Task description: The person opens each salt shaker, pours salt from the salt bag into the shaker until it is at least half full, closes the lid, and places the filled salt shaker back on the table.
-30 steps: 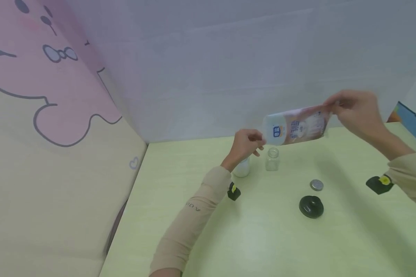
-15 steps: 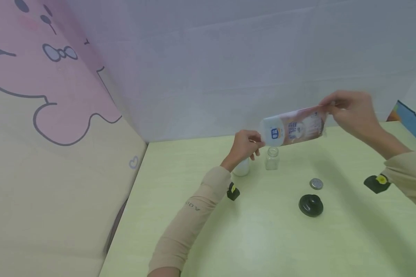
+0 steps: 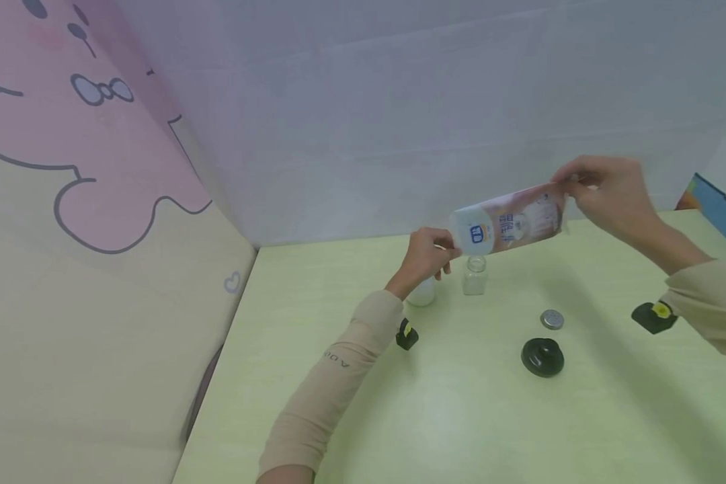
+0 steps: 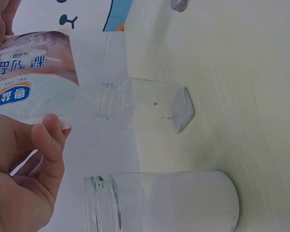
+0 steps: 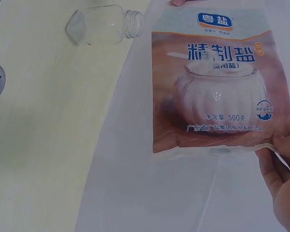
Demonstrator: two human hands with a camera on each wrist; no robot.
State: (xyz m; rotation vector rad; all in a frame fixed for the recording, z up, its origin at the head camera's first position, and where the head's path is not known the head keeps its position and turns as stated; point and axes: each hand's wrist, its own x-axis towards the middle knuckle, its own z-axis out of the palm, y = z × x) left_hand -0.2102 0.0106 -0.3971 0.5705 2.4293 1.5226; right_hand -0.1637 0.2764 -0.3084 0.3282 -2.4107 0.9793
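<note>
A printed salt bag (image 3: 508, 220) is held up, slanting, over the table. My left hand (image 3: 428, 254) pinches its lower, pale end, and white grains cling to a fingertip in the left wrist view. At the raised end, my right hand (image 3: 614, 191) pinches a corner of the bag (image 5: 217, 87). Just beneath the lower end stands a small clear glass jar (image 3: 474, 281), uncapped, with a little white matter at its bottom (image 4: 183, 110). A larger glass jar (image 4: 183, 203) holding white contents stands beside it, partly hidden behind my left hand in the head view.
On the pale green table (image 3: 435, 417), a perforated metal shaker lid (image 3: 552, 319) lies right of the small jar. Nearer to me is a round black lid (image 3: 542, 357). A pale cloth wall (image 3: 363, 134) rises behind the table, and a printed one (image 3: 115, 323) borders the left.
My right hand and the bag have shifted slightly left, and the bag slants a little more toward its lower end. My left hand stays almost in place.
</note>
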